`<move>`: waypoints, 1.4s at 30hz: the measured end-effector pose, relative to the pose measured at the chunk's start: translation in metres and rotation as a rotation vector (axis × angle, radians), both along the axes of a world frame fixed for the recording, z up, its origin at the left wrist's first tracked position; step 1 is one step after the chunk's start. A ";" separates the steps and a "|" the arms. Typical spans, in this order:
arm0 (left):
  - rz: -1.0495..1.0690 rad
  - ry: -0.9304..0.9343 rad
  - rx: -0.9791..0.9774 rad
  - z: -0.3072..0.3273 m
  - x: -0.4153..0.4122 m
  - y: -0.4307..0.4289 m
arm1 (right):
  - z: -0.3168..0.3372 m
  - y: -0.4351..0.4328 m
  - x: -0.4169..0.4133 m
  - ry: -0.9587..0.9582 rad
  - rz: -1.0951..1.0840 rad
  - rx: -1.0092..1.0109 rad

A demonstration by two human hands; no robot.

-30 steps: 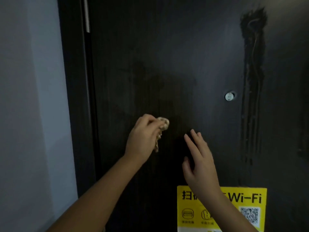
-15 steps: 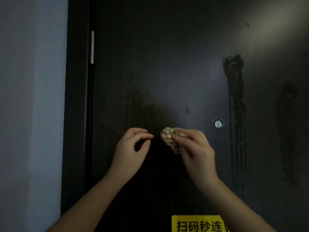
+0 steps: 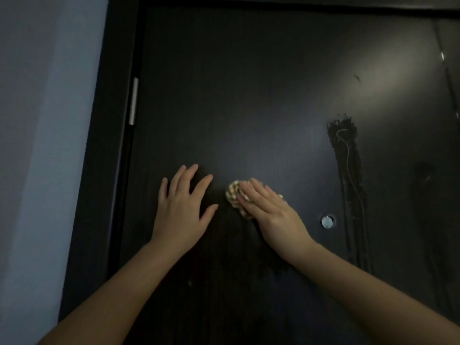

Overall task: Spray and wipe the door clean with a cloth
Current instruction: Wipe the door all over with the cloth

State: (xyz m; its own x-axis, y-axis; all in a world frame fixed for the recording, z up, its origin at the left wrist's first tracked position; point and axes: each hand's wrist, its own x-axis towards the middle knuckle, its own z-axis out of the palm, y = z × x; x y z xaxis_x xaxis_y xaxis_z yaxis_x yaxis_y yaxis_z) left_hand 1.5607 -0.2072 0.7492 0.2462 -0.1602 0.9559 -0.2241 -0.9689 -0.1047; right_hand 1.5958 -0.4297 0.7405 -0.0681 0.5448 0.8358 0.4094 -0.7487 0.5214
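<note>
Door (image 3: 249, 95): near-black, faint vertical grain, bearing a blacker streaked patch (image 3: 346, 170). My cloth (image 3: 232, 192): cream with brownish mottling. Hinge (image 3: 133, 100) and peephole (image 3: 327, 221): silver. Wall (image 3: 37, 120): pale blue-grey.

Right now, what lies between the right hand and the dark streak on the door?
Head view: a small silver peephole, just left of the streak; otherwise bare door.

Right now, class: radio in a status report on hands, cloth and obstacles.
Left hand flat on door, open. Right hand presses cloth to door, fingers straight. Peephole and dark streak to the cloth's right.
</note>
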 end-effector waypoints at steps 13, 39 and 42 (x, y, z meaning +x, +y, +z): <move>0.005 -0.166 -0.193 0.072 0.016 0.030 | 0.159 0.056 0.008 -0.066 0.071 0.301; -0.117 -0.181 0.016 0.090 0.019 0.093 | 0.171 0.113 -0.002 -0.130 0.059 0.010; -0.111 -0.185 0.010 0.090 0.022 0.093 | 0.187 0.070 -0.005 -0.139 0.123 0.276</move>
